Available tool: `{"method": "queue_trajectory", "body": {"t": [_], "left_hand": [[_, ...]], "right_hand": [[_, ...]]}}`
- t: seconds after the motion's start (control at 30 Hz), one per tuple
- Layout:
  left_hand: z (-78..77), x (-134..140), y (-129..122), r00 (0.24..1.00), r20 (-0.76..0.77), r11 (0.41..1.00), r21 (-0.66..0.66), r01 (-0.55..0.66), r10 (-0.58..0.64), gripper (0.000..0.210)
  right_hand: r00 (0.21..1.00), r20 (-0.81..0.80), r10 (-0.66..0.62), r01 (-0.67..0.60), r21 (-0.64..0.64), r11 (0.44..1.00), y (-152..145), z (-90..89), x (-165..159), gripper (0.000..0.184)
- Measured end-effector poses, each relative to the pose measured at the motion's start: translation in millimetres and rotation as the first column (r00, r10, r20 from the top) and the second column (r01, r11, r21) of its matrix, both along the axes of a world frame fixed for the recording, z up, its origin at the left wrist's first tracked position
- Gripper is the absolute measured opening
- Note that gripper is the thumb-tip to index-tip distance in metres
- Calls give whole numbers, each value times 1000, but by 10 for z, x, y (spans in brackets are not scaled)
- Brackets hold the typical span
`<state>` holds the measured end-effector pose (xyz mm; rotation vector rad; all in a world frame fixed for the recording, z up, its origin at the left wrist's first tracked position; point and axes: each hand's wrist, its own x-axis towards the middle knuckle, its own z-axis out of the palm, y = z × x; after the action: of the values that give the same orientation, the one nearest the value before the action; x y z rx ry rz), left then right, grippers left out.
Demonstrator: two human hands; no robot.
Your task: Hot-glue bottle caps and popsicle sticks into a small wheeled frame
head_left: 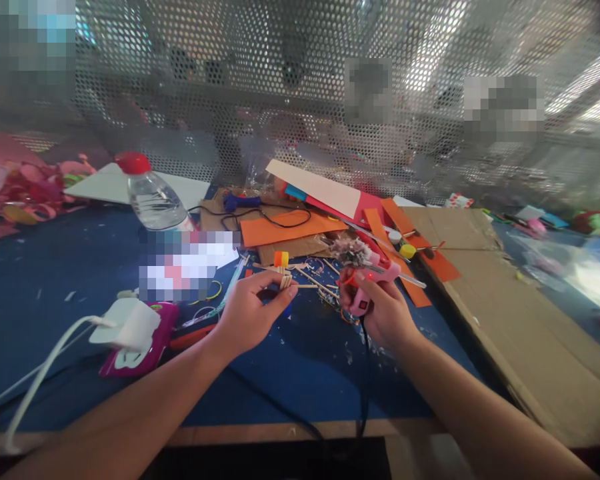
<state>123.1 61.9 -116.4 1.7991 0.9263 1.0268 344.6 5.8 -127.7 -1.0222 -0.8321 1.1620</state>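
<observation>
My left hand (pixel 253 310) is closed, pinching a few short pale wooden sticks (pixel 285 280) between thumb and fingers. My right hand (pixel 383 310) wraps round a pink hot glue gun (pixel 363 301) with a small red light on it. A translucent glue stick (pixel 413 280) pokes out of its back end, and a black cord hangs from the grip. Fluffy greyish material (pixel 350 252) is at the gun's front, which is partly hidden. Beyond the left fingertips is an orange and yellow cap (pixel 281 259). Loose sticks and scraps (pixel 315 277) lie between the hands.
Blue tabletop (pixel 300 373) under everything. To the left are a red-capped water bottle (pixel 153 193), a lit phone and a white charger (pixel 127 323) on a magenta box. Orange strips (pixel 290 228) and cardboard (pixel 505 320) lie behind and right. A perforated metal screen (pixel 280 87) stands at the back.
</observation>
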Motion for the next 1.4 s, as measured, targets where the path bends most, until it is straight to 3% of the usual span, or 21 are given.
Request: {"method": "queue_trajectory", "body": {"t": [0.13,0.37,0.6,1.4], "left_hand": [[7,1,-30,1000,-17,1000,-10,15,-15,16],[15,17,-64,999,-12,999,-29,34,-35,14],[25,16,-73,999,4,999,3,44,-44,13],[30,-16,-80,998,-46,997,59,54,-52,16]], "right_hand": [[996,-56,73,-75,-36,997,-36,62,19,22],[969,-117,219,-221,-3,975,-78,83,2,22],[978,-30,204,-204,13,979,-128,-15,42,24],[975,-22,219,-218,59,974,-152,0,33,27]]}}
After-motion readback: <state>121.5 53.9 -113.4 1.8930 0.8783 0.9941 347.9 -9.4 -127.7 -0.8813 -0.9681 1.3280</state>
